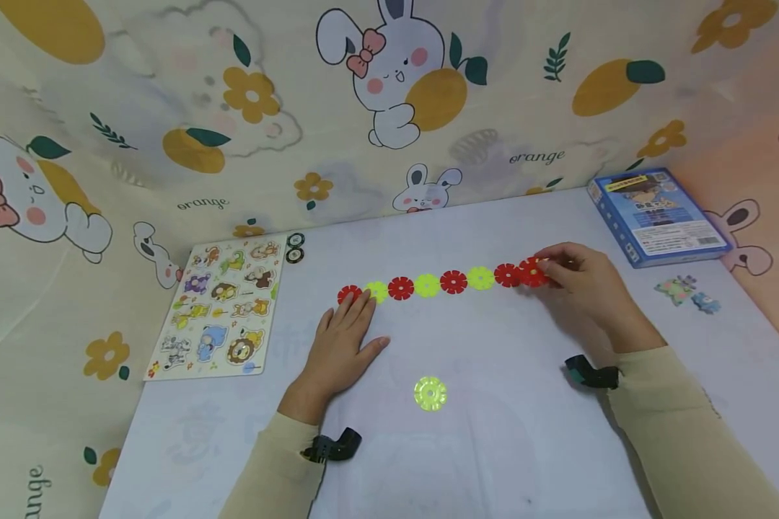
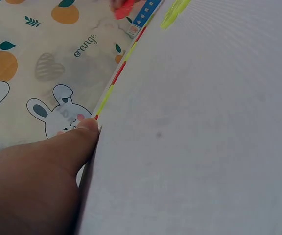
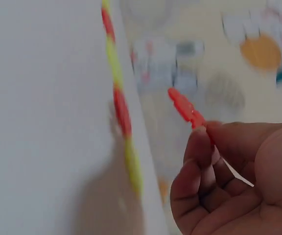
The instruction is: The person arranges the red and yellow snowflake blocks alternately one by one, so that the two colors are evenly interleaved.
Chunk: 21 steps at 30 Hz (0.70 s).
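Observation:
A row of red and yellow-green notched plastic discs runs across the white table. My left hand (image 1: 344,351) rests its fingers on the row's left end, partly covering a red disc (image 1: 346,293) and touching the neighbouring yellow-green disc (image 1: 378,291). At the right end my right hand (image 1: 581,283) pinches a red disc (image 1: 532,272) between thumb and fingertips. Another red disc (image 1: 506,274) lines up beside it; whether the two are joined I cannot tell. In the right wrist view, the pinched red piece (image 3: 182,105) is held edge-on, apart from the row (image 3: 122,111).
Nearer me lies a single yellow-green disc (image 1: 430,393). An animal sticker board (image 1: 221,310) is at the left, with two small black rings (image 1: 295,247) by its corner. Back right sits a blue box (image 1: 662,216), with small colourful pieces (image 1: 687,292) in front of it.

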Tool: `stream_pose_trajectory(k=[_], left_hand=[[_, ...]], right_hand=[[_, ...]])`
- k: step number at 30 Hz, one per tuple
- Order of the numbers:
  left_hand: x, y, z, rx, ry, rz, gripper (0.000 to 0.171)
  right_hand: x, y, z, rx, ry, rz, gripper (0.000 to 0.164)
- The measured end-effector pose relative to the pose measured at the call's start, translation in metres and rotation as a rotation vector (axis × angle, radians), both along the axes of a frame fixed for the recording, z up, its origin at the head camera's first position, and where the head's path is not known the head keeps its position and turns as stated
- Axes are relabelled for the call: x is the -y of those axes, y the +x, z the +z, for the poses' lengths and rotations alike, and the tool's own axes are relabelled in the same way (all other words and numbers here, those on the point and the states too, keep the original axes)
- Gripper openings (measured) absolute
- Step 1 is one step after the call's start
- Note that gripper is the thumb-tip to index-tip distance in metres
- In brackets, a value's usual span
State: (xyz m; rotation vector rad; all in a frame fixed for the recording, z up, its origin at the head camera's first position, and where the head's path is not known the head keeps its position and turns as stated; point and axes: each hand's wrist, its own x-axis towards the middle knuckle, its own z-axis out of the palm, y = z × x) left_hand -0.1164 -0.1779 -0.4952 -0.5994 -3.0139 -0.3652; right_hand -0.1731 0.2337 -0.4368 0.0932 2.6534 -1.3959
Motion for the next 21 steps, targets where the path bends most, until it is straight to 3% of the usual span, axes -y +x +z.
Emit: stream_pose_trajectory(k=[5, 11, 13, 15, 19, 21], left_hand=[[0.000, 0.000, 0.001, -0.003, -0.004, 0.001, 0.075], [0.000, 0.000, 0.001, 0.001, -0.004, 0.001, 0.075], [-0.001, 0.000, 0.001, 0.001, -0.002, 0.001, 0.075], [0.000, 0.000, 0.001, 0.001, -0.003, 0.001, 0.076], [0.000, 0.000, 0.000, 0.002, -0.007, 0.001, 0.076], [0.000, 0.000, 0.000, 0.001, -0.008, 0.003, 0.076]], right_hand=[[-0.040, -0.005, -0.010, 0.050, 0.045, -0.126, 0.050], [-0.053, -0.008, -0.017, 0.040, 0.096, -0.139, 0.046], [-0.054, -0.008, -0.015, 0.030, 0.148, -0.087, 0.044], [-0.057, -0.008, -0.011, 0.025, 0.224, 0.017, 0.045], [-0.061, -0.006, -0.002, 0.077, 0.363, 0.254, 0.053], [-0.061, -0.005, 0.000, 0.113, 0.398, 0.326, 0.057]])
